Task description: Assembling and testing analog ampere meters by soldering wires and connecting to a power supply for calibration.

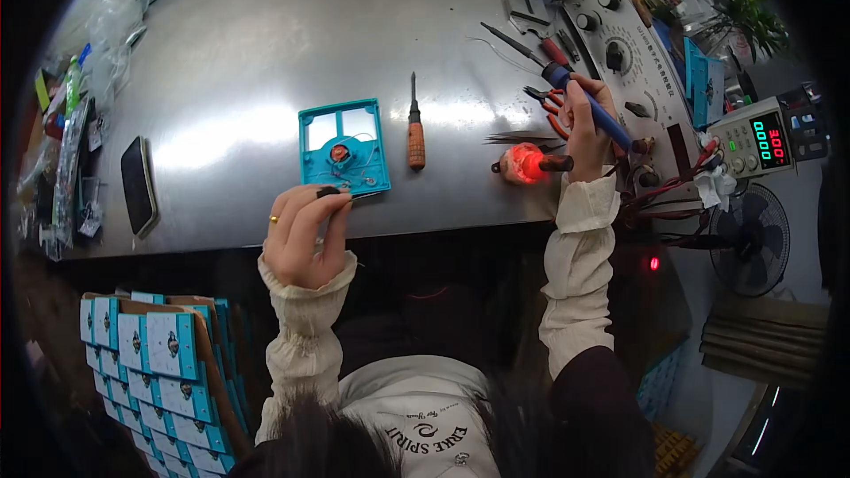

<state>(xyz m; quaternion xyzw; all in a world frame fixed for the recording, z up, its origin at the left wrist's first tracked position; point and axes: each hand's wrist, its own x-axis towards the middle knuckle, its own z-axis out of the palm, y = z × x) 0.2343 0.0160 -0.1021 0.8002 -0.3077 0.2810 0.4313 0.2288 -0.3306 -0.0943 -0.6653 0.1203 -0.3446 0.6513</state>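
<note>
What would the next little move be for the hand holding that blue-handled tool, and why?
Probably swing the right hand and its blue-handled iron left toward the teal frame: the iron is off to the right of it, while the left hand already holds something small at its lower edge.

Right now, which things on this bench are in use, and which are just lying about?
In use: blue frame, pinched by left hand; soldering iron in right hand.

Lying about: screwdriver, phone, pliers, power supply.

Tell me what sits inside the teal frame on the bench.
Inside the teal frame: a round orange-red part with thin wires and a pale window above. The left hand covers its lower edge; anything beneath stays hidden.
</note>
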